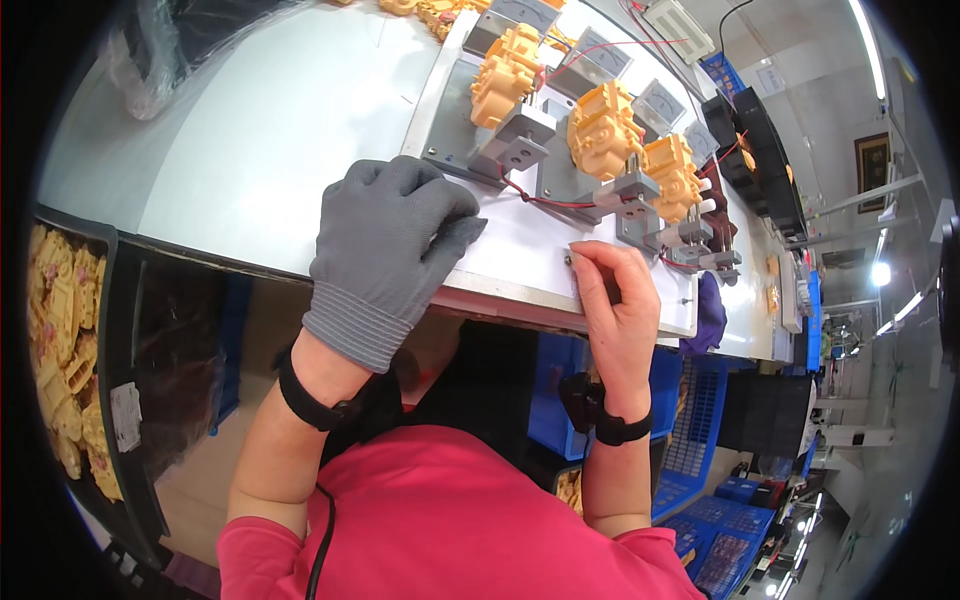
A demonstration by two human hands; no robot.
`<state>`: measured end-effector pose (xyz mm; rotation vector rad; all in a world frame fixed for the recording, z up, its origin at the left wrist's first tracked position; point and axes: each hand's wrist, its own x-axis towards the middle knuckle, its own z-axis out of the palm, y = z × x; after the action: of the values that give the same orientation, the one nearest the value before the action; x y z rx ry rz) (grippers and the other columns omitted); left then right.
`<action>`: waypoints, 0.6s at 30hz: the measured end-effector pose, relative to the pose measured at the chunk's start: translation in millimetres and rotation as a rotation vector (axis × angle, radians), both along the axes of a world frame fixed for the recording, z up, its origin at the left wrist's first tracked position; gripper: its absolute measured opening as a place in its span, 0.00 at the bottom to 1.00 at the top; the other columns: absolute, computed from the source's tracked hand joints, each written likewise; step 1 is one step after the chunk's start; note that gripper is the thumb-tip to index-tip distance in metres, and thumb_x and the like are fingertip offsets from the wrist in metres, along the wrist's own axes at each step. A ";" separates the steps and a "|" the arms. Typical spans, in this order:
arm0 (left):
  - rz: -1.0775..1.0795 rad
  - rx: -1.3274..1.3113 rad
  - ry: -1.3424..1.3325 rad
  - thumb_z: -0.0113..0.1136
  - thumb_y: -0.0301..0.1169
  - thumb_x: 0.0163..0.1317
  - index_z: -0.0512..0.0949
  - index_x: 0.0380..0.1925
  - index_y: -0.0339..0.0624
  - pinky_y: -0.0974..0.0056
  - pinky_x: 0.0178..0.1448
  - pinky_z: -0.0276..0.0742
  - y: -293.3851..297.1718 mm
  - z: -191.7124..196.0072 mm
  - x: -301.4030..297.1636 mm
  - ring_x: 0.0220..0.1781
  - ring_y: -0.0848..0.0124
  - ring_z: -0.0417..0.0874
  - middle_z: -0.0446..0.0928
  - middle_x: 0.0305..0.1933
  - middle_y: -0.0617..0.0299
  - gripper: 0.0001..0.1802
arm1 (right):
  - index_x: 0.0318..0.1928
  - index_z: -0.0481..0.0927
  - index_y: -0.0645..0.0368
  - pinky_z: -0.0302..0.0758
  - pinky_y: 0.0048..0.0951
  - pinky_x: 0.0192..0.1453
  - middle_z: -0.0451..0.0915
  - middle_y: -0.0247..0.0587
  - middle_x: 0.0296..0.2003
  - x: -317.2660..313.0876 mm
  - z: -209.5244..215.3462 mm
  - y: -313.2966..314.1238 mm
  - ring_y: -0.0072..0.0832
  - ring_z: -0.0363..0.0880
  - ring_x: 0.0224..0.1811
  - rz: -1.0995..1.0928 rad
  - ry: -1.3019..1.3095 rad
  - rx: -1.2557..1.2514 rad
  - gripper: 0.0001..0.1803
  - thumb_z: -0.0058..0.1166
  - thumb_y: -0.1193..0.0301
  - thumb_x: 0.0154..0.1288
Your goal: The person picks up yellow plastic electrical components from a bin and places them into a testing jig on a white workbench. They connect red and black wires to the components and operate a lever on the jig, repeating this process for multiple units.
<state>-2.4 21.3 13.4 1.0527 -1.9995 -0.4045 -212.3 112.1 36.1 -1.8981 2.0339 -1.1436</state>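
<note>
My left hand [390,230], in a grey knitted glove, is held over the white worktop with its fingers curled in and closed; whatever lies inside them is hidden. My bare right hand [615,290] pinches at the front edge of the white board [520,262], where a tiny dark metallic speck shows by the fingertips, too small to name. Beyond my hands stand several grey test fixtures, each carrying an orange-yellow plastic housing; the nearest are a left housing [503,75], a middle housing [605,130] and a right housing [672,178]. Red wires [545,202] run between the clamp blocks [517,137].
Analog meters [593,68] line up behind the fixtures. A crate of yellow plastic parts [75,350] stands at the left, below table height. Blue crates [690,430] sit under the table at the right. A purple cloth [706,315] hangs at the board's right end.
</note>
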 end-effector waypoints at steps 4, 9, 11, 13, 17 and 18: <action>0.013 -0.056 -0.004 0.67 0.36 0.55 0.81 0.31 0.49 0.55 0.47 0.69 -1.2 -1.9 -3.5 0.42 0.57 0.76 0.79 0.38 0.61 0.07 | 0.40 0.82 0.62 0.73 0.31 0.42 0.79 0.42 0.34 -3.6 -3.3 -0.3 0.35 0.78 0.36 0.010 0.009 -0.011 0.05 0.58 0.77 0.64; -0.030 0.003 0.013 0.64 0.30 0.58 0.80 0.33 0.42 0.54 0.54 0.68 5.4 1.2 -6.5 0.48 0.54 0.73 0.76 0.41 0.55 0.06 | 0.36 0.81 0.60 0.73 0.40 0.44 0.78 0.45 0.32 -14.1 -3.5 0.8 0.43 0.77 0.38 0.062 0.038 -0.145 0.04 0.58 0.74 0.62; -0.077 0.033 -0.026 0.63 0.28 0.59 0.79 0.34 0.40 0.55 0.57 0.67 -1.1 0.6 -2.4 0.51 0.55 0.73 0.75 0.42 0.54 0.06 | 0.37 0.81 0.60 0.73 0.38 0.45 0.78 0.44 0.32 -15.0 -3.1 -2.0 0.41 0.77 0.39 0.073 0.017 -0.142 0.04 0.58 0.73 0.63; -0.083 0.126 -0.042 0.62 0.28 0.61 0.79 0.36 0.38 0.55 0.57 0.67 -3.8 0.3 -2.5 0.52 0.55 0.72 0.75 0.44 0.53 0.06 | 0.38 0.80 0.58 0.72 0.38 0.47 0.78 0.42 0.33 -17.9 -11.8 -4.9 0.42 0.77 0.40 0.077 -0.007 -0.216 0.05 0.59 0.72 0.62; -0.104 0.087 -0.069 0.58 0.30 0.65 0.77 0.41 0.34 0.60 0.58 0.69 -13.4 -13.7 3.6 0.50 0.59 0.75 0.73 0.46 0.53 0.10 | 0.40 0.80 0.57 0.70 0.37 0.51 0.77 0.40 0.36 -37.5 3.4 12.6 0.40 0.75 0.44 -0.008 0.019 -0.294 0.07 0.60 0.71 0.61; -0.110 0.119 -0.049 0.58 0.30 0.66 0.77 0.42 0.33 0.59 0.59 0.69 -11.3 -12.0 2.7 0.51 0.59 0.75 0.74 0.46 0.53 0.11 | 0.40 0.80 0.56 0.69 0.37 0.51 0.76 0.40 0.37 -46.6 4.9 17.4 0.40 0.75 0.45 -0.053 0.078 -0.332 0.08 0.60 0.70 0.61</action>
<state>0.2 10.0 1.4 1.0362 -2.1051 -0.5674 -258.9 129.5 41.0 -2.0736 2.0495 -1.5252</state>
